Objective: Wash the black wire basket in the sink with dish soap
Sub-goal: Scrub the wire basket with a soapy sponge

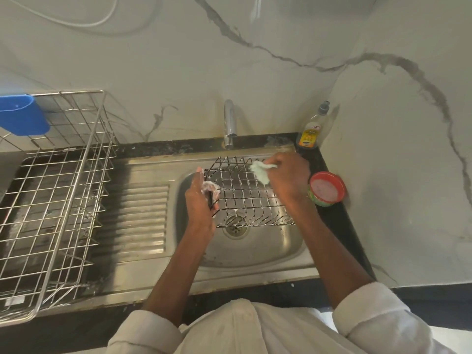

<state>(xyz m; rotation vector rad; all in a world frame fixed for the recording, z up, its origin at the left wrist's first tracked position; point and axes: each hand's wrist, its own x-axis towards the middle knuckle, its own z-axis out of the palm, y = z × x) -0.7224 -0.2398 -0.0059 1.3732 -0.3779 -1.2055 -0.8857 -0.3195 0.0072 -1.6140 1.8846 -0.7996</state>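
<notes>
From the head camera, looking down at a steel sink (268,251), the black wire basket (249,194) sits over the basin, its near edge above the drain (235,227) and its far edge close to the back rim below the tap (229,123). The left hand (200,203) grips the basket's left end: the fingers are curled round the dark wire there, and soap foam clings to the fingertips and the wire they hold. The right hand (287,178) is at the basket's far right corner, its fingers bent closed around a pale green soapy scrubber (260,172), which is pressed against the upper wires; how the thumb lies cannot be told, since the back of the hand hides it. Both forearms reach in from the lower edge, with white sleeves (378,310) rolled up above the wrists. On the dark counter just right of the sink stands a round red-rimmed tub (327,189) holding a pinkish paste, near the right wrist but apart from it. Behind it, in the corner, a dish soap bottle (313,130) stands upright against the marble wall. On the ribbed draining board to the left lies a larger silver wire rack (51,200), with a blue plastic holder (21,114) hooked on its far side.
</notes>
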